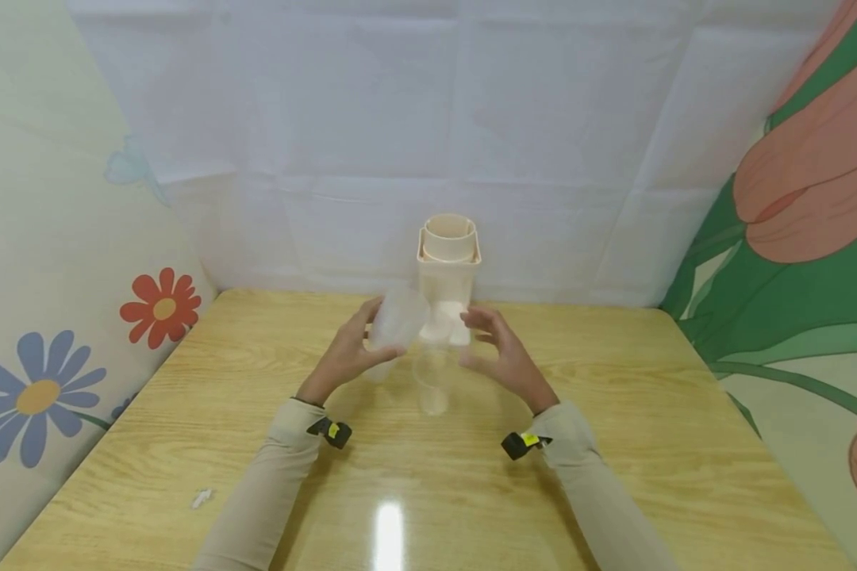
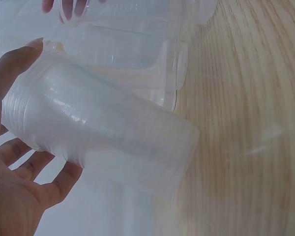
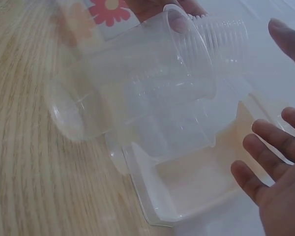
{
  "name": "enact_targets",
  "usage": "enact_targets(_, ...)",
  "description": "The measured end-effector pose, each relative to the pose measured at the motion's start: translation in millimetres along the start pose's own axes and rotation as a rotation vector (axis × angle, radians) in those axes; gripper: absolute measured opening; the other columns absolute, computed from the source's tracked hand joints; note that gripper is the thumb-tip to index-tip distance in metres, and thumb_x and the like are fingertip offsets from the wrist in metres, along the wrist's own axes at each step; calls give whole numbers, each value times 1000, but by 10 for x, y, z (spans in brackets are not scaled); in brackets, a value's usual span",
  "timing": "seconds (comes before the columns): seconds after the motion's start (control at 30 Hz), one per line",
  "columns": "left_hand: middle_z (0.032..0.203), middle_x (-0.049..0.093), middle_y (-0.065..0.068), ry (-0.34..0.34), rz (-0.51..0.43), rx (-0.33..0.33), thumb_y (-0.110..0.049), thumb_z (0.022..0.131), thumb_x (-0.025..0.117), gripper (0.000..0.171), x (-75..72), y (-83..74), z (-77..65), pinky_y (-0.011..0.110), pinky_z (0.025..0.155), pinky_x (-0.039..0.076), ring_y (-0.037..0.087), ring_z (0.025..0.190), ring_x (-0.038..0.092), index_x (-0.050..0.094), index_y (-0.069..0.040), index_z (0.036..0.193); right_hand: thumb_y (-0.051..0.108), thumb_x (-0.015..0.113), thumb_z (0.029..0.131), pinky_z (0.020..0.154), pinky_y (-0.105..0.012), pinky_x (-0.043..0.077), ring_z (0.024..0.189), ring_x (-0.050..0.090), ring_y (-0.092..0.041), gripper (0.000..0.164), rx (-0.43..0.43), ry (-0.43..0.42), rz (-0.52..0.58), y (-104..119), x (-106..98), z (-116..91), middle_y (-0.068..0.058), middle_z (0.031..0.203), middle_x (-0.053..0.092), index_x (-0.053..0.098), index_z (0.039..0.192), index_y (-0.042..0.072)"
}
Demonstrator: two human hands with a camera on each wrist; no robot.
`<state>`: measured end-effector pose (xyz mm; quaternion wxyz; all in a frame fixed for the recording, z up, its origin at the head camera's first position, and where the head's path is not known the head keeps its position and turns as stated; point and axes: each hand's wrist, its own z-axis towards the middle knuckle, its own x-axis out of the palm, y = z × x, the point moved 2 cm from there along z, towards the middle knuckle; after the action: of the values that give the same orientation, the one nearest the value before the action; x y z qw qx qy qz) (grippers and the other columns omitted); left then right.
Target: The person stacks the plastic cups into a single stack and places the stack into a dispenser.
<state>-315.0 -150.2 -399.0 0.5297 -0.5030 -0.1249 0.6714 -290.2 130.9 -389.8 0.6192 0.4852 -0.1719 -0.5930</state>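
My left hand (image 1: 346, 349) grips a nested stack of clear plastic cups (image 2: 103, 118), tilted over the table, with the thumb on one side and fingers curled on the other. Between the two hands, a single clear plastic cup (image 1: 432, 392) stands on the table. To the right of that cup, my right hand (image 1: 503, 353) is held up with fingers spread and nothing in them. In the right wrist view the cup (image 3: 137, 73) overlaps the stack's ridged rims (image 3: 226, 42). Just behind stands a cream cup dispenser (image 1: 448, 274) with a round top opening.
The wood-grain table (image 1: 428, 492) runs up to a white cloth backdrop (image 1: 371, 119). A small white scrap (image 1: 201, 498) lies at the left front. Flower-patterned panels (image 1: 39, 396) flank the table on both sides.
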Motion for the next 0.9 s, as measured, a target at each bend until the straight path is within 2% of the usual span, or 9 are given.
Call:
enact_targets(0.23, 142, 50, 25, 6, -2, -1, -23, 82, 85, 90, 14, 1, -13, 51, 92, 55, 38, 121, 55, 32, -4, 154, 0, 75, 85, 108, -60, 37, 133, 44, -40, 76, -49, 60, 51, -108, 15, -82, -22, 147, 46, 34, 149, 1)
enact_targets(0.47, 141, 50, 25, 6, 15, -11, -23, 83, 85, 91, 23, -3, -6, 50, 91, 55, 38, 121, 55, 32, -4, 154, 10, 78, 87, 107, -61, 38, 132, 44, -39, 76, -32, 69, 63, -148, 16, -138, -20, 146, 47, 35, 149, 3)
enact_targets(0.63, 141, 50, 25, 8, 17, -19, -23, 82, 85, 91, 16, -9, -3, 50, 91, 55, 38, 121, 55, 32, -4, 154, 9, 78, 86, 105, -61, 39, 130, 46, -40, 76, -35, 77, 63, -159, 29, -163, -21, 143, 49, 35, 149, 3)
enact_targets(0.9, 140, 51, 25, -1, 17, -15, -22, 81, 86, 91, -2, -24, 5, 50, 92, 54, 38, 121, 55, 32, -5, 154, -2, 76, 83, 105, -62, 39, 129, 47, -41, 77, -15, 92, 53, -133, 61, -166, -21, 144, 48, 36, 149, 4)
